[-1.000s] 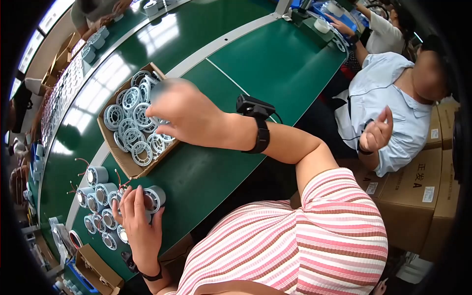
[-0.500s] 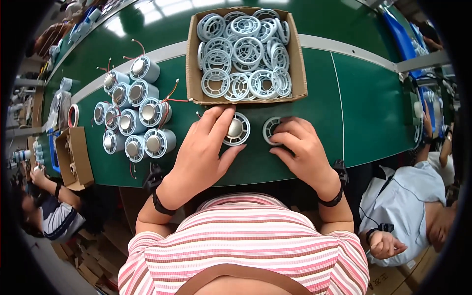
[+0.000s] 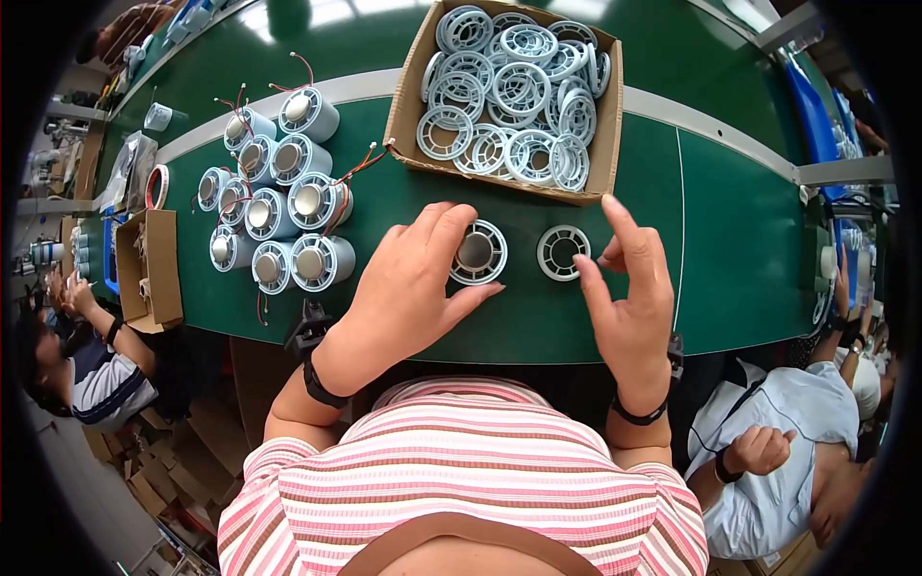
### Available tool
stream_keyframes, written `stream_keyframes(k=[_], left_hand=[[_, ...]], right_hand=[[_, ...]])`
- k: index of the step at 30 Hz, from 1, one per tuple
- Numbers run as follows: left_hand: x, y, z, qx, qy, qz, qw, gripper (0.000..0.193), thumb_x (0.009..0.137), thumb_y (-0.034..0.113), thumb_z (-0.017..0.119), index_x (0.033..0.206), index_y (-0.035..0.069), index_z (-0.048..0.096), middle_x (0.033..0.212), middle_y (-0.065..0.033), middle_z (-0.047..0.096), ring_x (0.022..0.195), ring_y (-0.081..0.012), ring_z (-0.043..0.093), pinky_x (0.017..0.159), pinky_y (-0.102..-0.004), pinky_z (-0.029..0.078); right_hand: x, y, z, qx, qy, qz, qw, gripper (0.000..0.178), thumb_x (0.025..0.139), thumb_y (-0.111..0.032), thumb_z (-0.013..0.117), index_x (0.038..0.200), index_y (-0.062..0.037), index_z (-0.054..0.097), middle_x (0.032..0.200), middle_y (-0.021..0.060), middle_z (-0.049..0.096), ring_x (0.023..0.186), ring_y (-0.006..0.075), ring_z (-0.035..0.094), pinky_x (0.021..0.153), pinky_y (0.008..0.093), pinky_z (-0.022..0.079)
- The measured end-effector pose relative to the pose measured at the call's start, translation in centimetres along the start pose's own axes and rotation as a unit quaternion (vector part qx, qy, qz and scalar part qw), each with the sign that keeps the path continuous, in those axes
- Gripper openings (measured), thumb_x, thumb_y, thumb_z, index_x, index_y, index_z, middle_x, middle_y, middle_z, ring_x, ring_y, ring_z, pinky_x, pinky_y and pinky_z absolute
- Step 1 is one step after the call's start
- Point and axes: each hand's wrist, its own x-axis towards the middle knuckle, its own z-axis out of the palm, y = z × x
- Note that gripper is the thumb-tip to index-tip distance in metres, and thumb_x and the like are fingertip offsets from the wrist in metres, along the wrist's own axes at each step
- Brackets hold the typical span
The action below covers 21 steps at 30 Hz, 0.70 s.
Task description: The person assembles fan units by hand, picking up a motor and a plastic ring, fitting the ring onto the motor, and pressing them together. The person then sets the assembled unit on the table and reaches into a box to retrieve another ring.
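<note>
My left hand (image 3: 408, 274) curls round the left side of a light-blue cylinder (image 3: 477, 252) with a spoked rim and a round metallic centre, its thumb along the lower edge. To the right, a light-blue spoked plastic ring (image 3: 544, 257) lies flat on the green table. My right hand (image 3: 636, 293) is beside that ring with thumb and forefinger apart. Its thumb tip is close to the ring's right edge; whether they touch I cannot tell. The other right-hand fingers are bent and partly hidden.
A cardboard box (image 3: 404, 125) of similar rings stands beyond my hands. At left are several light-blue cylinders (image 3: 259, 213) with metal centres and red wires. Further left are another cardboard box (image 3: 165, 274) and a tape roll (image 3: 157, 187). Other people sit on both sides.
My right hand has lifted off the ring and opened, moving right, so the ring shows whole. My left hand stays at the cylinder. The whole view has shifted and turned slightly.
</note>
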Motion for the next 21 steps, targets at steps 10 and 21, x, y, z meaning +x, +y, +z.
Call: stream_keyframes(k=[10, 21], left_hand=[[-0.9, -0.4, -0.3, -0.057, -0.025, -0.011, 0.998, 0.070, 0.078, 0.025, 0.089, 0.132, 0.004, 0.051, 0.117, -0.0140, 0.061, 0.088, -0.0302, 0.065, 0.076, -0.0385, 0.055], [-1.4, -1.0, 0.5, -0.275, -0.059, -0.095, 0.955, 0.071, 0.083, 0.012, 0.083, 0.143, 0.006, 0.045, 0.127, -0.0134, 0.060, 0.089, -0.0224, 0.071, 0.074, -0.0331, 0.059]], right_hand=[[6.0, 3.3, -2.0, -0.082, -0.086, -0.113, 0.986, 0.029, 0.091, -0.001, 0.074, 0.118, -0.0017, 0.066, 0.089, 0.0101, 0.063, 0.079, 0.0210, 0.063, 0.072, 0.0294, 0.051], [0.3, 2.1, 0.7, -0.124, -0.045, -0.112, 0.985, 0.053, 0.082, -0.009, 0.083, 0.129, -0.0026, 0.061, 0.121, 0.0150, 0.063, 0.108, 0.0317, 0.062, 0.091, 0.0385, 0.052]])
